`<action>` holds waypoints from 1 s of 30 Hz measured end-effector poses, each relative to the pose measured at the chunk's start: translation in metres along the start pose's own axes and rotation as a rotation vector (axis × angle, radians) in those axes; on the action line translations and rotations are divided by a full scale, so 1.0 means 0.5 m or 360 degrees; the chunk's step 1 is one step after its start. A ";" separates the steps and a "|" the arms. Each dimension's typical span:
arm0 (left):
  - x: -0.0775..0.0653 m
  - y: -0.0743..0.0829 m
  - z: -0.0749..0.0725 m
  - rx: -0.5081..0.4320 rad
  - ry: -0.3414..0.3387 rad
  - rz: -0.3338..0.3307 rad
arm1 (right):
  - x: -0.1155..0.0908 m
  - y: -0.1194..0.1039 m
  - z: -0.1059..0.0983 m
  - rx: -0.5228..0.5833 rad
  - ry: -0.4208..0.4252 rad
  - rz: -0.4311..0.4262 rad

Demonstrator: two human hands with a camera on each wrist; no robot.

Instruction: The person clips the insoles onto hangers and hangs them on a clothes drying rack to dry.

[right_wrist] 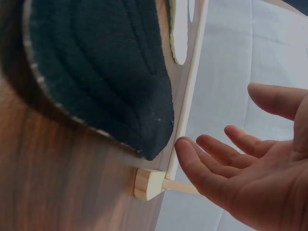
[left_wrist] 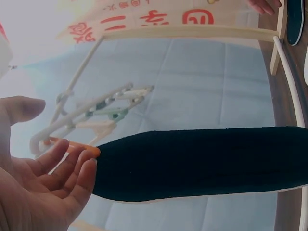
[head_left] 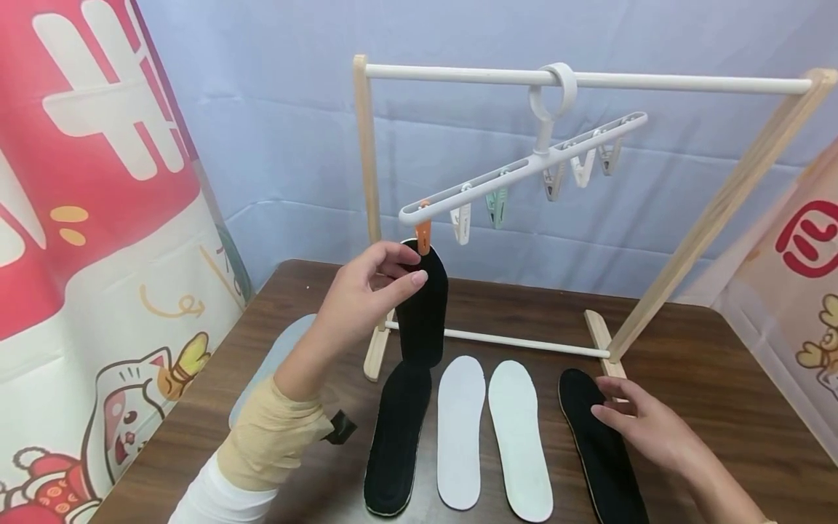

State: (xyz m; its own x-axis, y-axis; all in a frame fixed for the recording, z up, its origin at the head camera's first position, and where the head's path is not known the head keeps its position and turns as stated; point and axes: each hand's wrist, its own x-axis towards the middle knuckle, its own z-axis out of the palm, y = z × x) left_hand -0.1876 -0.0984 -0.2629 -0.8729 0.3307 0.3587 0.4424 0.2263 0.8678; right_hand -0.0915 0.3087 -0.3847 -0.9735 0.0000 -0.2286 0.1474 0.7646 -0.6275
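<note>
Centre of the head view, a black insole point(head_left: 424, 316) hangs from an orange clothespin point(head_left: 423, 237); the left hand point(head_left: 369, 291) is beside them, thumb and fingers parted. Lower right, the right hand point(head_left: 655, 423), fingers loosely spread, hovers near another black insole point(head_left: 607, 462).

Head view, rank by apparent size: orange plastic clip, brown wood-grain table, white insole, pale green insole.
1. Brown wood-grain table
2. White insole, pale green insole: alike, not ranked
3. Orange plastic clip
</note>
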 end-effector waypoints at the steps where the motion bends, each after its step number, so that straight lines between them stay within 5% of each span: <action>1: 0.001 0.001 0.002 -0.0008 -0.0007 -0.0007 | -0.001 0.003 -0.001 -0.0005 -0.0013 0.0018; 15: 0.012 0.006 0.024 -0.0113 -0.0128 0.0020 | -0.009 0.025 0.013 -0.0002 0.0035 0.0040; 30: 0.014 0.020 0.035 -0.0131 -0.0128 -0.0026 | -0.019 0.040 0.016 -0.0086 0.0015 0.0096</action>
State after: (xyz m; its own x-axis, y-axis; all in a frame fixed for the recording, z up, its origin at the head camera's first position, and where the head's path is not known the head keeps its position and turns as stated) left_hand -0.1856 -0.0776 -0.2579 -0.8590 0.4009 0.3184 0.4069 0.1573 0.8998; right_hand -0.0778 0.3191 -0.4010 -0.9648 0.0534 -0.2575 0.1966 0.7967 -0.5715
